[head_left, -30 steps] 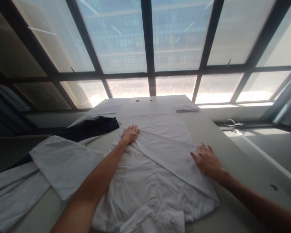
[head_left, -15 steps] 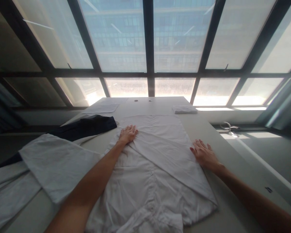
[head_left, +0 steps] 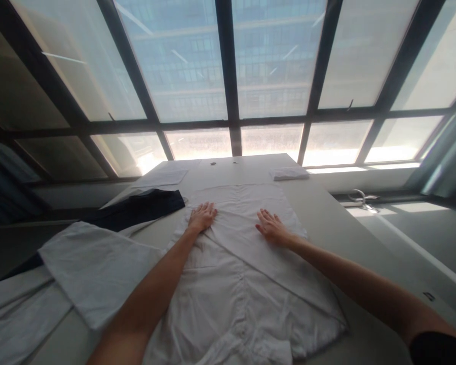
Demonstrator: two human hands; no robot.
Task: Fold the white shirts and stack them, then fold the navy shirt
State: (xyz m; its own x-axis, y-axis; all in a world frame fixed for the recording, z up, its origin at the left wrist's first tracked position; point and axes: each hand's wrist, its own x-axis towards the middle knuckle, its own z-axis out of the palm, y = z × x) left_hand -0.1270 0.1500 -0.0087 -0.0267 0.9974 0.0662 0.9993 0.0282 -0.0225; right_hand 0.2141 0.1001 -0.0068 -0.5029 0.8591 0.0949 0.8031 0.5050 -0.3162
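A white button-up shirt (head_left: 216, 284) lies spread on the white table (head_left: 323, 213), its collar towards me and its button line running up the middle. One side is folded diagonally across the body. My left hand (head_left: 202, 217) rests flat on the shirt's upper left part, fingers out. On the upper right part of the cloth lies my right hand (head_left: 273, 229), palm down with the fingers stretched. Neither hand grips the fabric. Small wrinkles show beside my left hand.
Left of the shirt lie a dark navy garment (head_left: 137, 209) and loose white cloth (head_left: 95, 268). A folded white cloth (head_left: 290, 174) sits at the far right, a flat white one (head_left: 163, 177) at the far left. Beyond the table stand large windows (head_left: 271, 61).
My right hand has moved left from the shirt's right edge onto the cloth, nearer my left hand. My left hand stays in place on the shirt. The view tilts slightly.
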